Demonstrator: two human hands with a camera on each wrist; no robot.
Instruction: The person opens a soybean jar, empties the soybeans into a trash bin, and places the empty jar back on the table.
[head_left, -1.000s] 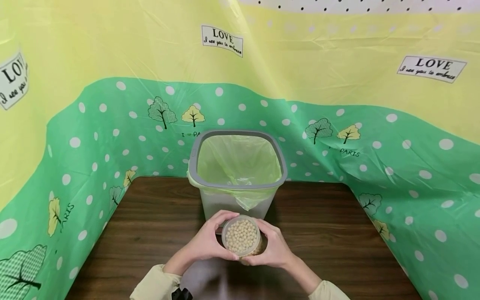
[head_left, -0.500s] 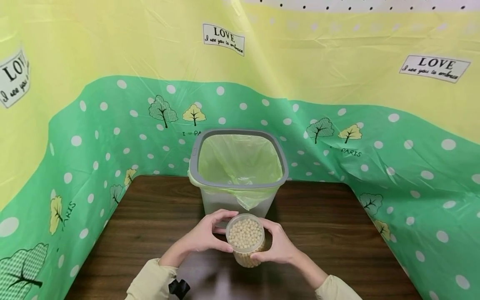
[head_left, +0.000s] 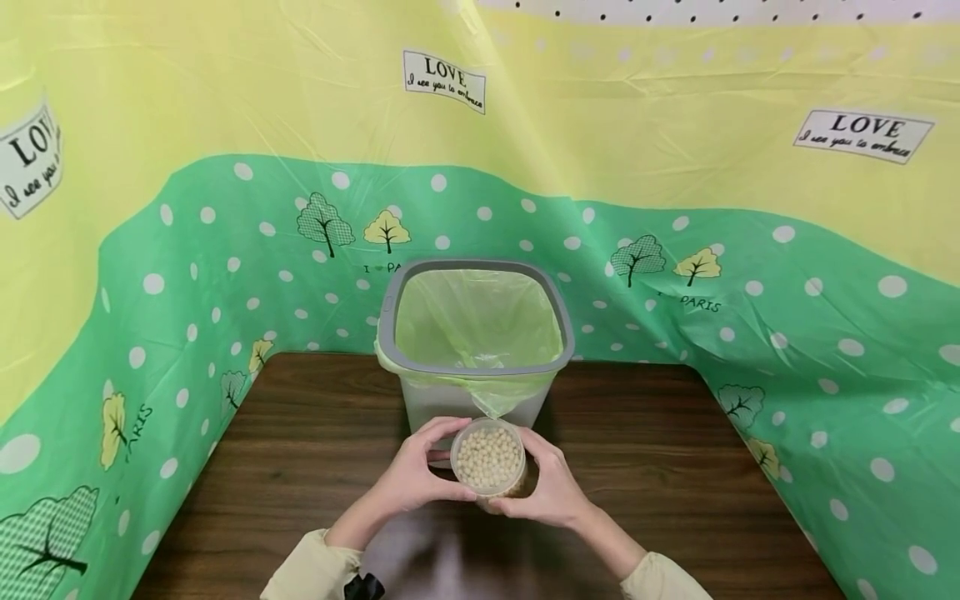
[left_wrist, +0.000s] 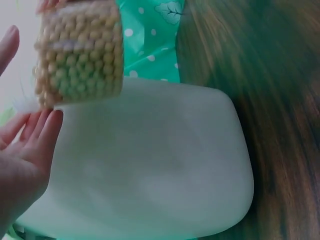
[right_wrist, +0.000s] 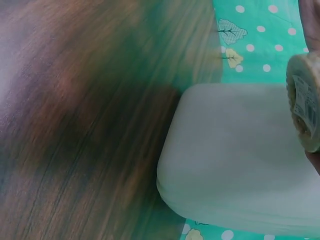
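A clear round plastic jar [head_left: 491, 458] full of small pale beans is held up in front of a trash can [head_left: 474, 400], its top facing the head camera. My left hand [head_left: 416, 471] holds the jar's left side, fingers at the far rim and thumb at the near edge. From the other side my right hand [head_left: 553, 483] grips it, thumb low on the near wall. The left wrist view shows the beans through the jar's wall [left_wrist: 82, 55]. A printed label [right_wrist: 305, 102] on the jar's base faces the right wrist camera.
The trash can has a grey rim [head_left: 386, 325] and a green liner bag [head_left: 480, 325] folded over it. It stands toward the back of a dark wooden table [head_left: 315, 450]. A yellow and green printed curtain [head_left: 225, 275] encloses the table at the back and both sides.
The jar first shifted slightly right and tipped to show more of its side, then moved a little forward, closer to the trash can. Both hands stay at it.
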